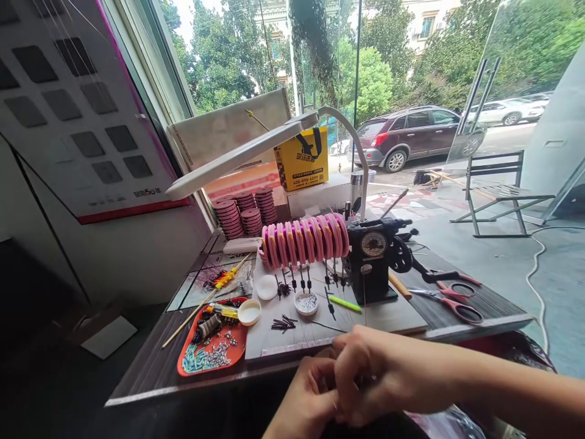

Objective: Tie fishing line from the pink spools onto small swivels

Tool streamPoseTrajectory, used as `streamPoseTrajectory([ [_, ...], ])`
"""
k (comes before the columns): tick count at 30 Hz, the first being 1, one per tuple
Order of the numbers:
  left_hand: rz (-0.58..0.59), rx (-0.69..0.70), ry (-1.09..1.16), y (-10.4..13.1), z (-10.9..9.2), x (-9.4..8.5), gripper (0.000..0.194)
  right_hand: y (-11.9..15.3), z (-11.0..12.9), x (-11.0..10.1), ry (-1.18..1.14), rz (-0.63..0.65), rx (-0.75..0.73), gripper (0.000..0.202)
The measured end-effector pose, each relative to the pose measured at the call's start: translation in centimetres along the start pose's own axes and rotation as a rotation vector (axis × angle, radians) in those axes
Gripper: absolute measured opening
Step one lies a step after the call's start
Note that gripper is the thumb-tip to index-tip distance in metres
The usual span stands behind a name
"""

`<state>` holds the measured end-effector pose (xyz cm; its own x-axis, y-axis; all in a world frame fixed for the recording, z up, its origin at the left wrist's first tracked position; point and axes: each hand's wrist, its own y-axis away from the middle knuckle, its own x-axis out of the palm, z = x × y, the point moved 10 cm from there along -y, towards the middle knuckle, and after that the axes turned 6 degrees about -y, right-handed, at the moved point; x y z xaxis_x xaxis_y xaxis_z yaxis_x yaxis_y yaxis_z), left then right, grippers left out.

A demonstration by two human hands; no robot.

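My left hand [307, 393] and my right hand [381, 378] meet at the table's front edge, fingers closed and pressed together. Whatever they pinch is hidden, though thin line appears to run down towards them. Behind them, a row of pink foam spools [304, 241] sits on the shaft of a black hand-crank winder [371, 268] with a dial. Small black pieces on stems [301, 279] hang below the spools. On the white board [269, 347] are a small dish of tiny clear pieces [306, 303], short dark tubes [284, 322] and a lime-green pen-like stick [345, 303].
An orange tray [180, 360] with small metal and coloured parts stands at the left. Red-handled scissors [461, 303] lie at the right. Stacked pink spools [228, 217], a white lamp [242, 152] and a yellow bag [301, 161] are behind. A folding chair [498, 192] stands further off.
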<state>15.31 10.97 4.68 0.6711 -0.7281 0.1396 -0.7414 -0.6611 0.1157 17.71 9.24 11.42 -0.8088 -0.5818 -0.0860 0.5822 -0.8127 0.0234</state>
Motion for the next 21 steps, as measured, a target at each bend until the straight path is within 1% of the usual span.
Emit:
streamPoseTrajectory([
  [2,-0.068,0.032,0.057,0.0,0.5,-0.6,0.039,-0.4,-1.0,-0.7,-0.240,-0.073,0.042,0.013],
  [3,-0.095,0.034,0.082,0.0,1.0,-0.7,0.042,-0.6,-1.5,-1.0,-0.309,-0.100,0.046,0.017],
  [5,-0.148,0.025,0.111,0.0,1.8,-1.1,0.045,-0.9,-2.2,-1.5,-0.364,-0.150,0.035,0.023],
  [9,-0.257,-0.002,0.111,0.2,2.8,-2.0,0.039,-1.2,-2.6,-2.6,-0.401,-0.233,-0.003,0.025],
  [11,-0.272,-0.023,0.141,0.2,3.1,-2.1,0.036,-1.1,-2.3,-2.5,-0.395,-0.222,-0.013,0.026],
  [14,-0.243,-0.060,0.203,0.2,3.4,-1.7,0.036,-0.4,-1.8,-1.6,-0.369,-0.154,-0.009,0.026],
  [15,-0.241,-0.056,0.204,0.2,3.2,-1.7,0.035,0.0,-1.8,-1.2,-0.292,-0.143,-0.021,0.022],
  [16,-0.238,-0.045,0.188,0.3,2.9,-1.7,0.032,0.5,-1.6,-1.0,-0.157,-0.140,-0.063,0.017],
  [17,-0.222,-0.041,0.157,0.3,2.5,-1.5,0.028,1.0,-1.2,-0.6,0.027,-0.140,-0.128,0.017],
  [19,-0.170,-0.039,0.036,0.3,1.8,-0.9,0.017,2.4,-0.9,0.6,0.409,-0.131,-0.273,0.034],
  [20,-0.147,-0.032,-0.047,0.2,1.5,-0.7,0.013,3.1,-1.0,1.1,0.544,-0.137,-0.320,0.043],
  [21,-0.125,-0.029,-0.124,0.1,1.2,-0.4,0.009,3.9,-1.4,1.4,0.627,-0.144,-0.337,0.048],
])
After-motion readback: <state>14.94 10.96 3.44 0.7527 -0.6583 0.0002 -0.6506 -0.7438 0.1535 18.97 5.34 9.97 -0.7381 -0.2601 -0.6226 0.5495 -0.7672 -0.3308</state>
